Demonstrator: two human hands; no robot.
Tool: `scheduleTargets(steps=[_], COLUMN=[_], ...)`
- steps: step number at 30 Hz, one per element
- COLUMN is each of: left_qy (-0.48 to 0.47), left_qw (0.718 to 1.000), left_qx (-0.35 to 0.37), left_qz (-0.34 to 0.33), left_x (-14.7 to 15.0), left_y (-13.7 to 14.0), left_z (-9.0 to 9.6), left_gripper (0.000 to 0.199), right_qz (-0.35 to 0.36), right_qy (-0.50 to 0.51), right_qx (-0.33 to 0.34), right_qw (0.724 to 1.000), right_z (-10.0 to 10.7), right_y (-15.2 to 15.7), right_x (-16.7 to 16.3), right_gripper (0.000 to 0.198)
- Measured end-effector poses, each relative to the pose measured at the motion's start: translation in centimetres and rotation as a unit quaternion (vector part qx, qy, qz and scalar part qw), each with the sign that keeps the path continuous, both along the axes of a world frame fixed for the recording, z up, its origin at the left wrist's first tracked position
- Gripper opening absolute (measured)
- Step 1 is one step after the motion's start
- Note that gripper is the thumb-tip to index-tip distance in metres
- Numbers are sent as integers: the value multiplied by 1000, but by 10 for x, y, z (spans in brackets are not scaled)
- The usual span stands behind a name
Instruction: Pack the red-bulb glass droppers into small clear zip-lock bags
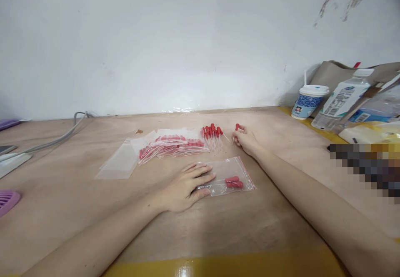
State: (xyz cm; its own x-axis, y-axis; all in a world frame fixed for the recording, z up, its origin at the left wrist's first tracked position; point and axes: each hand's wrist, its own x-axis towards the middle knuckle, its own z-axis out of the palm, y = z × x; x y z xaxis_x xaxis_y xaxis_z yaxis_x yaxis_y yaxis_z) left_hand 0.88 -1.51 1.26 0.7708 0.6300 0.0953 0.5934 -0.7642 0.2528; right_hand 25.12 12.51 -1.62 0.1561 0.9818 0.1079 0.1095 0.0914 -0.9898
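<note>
My left hand lies flat with fingers spread on the closed end of a clear zip bag. Inside that bag are red rubber bulbs, apparently of droppers. Farther right, my right hand pinches a red-topped dropper just above the table. To its left, a cluster of loose droppers rests with red bulbs toward the wall and thin clear tubes toward me. Beside them is a pile of filled bags showing rows of red bulbs. Flat unfilled bags overlap at the pile's left.
At right stand a paper cup with a straw and a tilted plastic bottle, in front of a grey-brown bag. A grey cable crosses the left side. A purple plastic item sits at the left edge. The wall bounds the back.
</note>
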Motion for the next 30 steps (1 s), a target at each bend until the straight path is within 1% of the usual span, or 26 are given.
scheduleTargets(steps=[3, 6, 8, 11, 15, 18, 22, 24, 27, 30], left_qy=[-1, -8, -12, -12, -2, -1, -10, -11, -11, -9], left_qw=[1000, 1000, 1000, 1000, 1000, 1000, 1000, 1000, 1000, 1000], left_qx=[1, 2, 2, 3, 1, -1, -5, -9, -10, -10], left_qz=[-1, -1, -4, -4, 1, 3, 1, 2, 3, 3], left_x=[0, 0, -1, -1, 0, 0, 0, 0, 0, -1], left_y=[0, 1, 1, 0, 0, 0, 0, 0, -1, -1], left_z=[-1, -2, -2, -3, -3, -2, -1, -1, -1, -2], left_gripper=[44, 44, 44, 44, 44, 44, 46, 48, 49, 49], right_qz=[2, 34, 47, 33, 4, 14, 77, 96, 142, 207], right_qy=[44, 95, 104, 95, 80, 99, 151, 171, 163, 115], right_qx=[6, 11, 11, 21, 32, 24, -18, -47, -87, -106], right_qw=[999, 995, 993, 995, 996, 995, 985, 979, 972, 966], right_z=[-2, -6, -7, -8, -6, -4, -1, 0, 0, 0], right_y=[-26, -61, -82, -100, -105, -106, -112, -114, -113, -110], right_x=[8, 22, 32, 41, 38, 32, 26, 27, 34, 48], right_gripper=[69, 77, 77, 74, 72, 64, 39, 30, 26, 26])
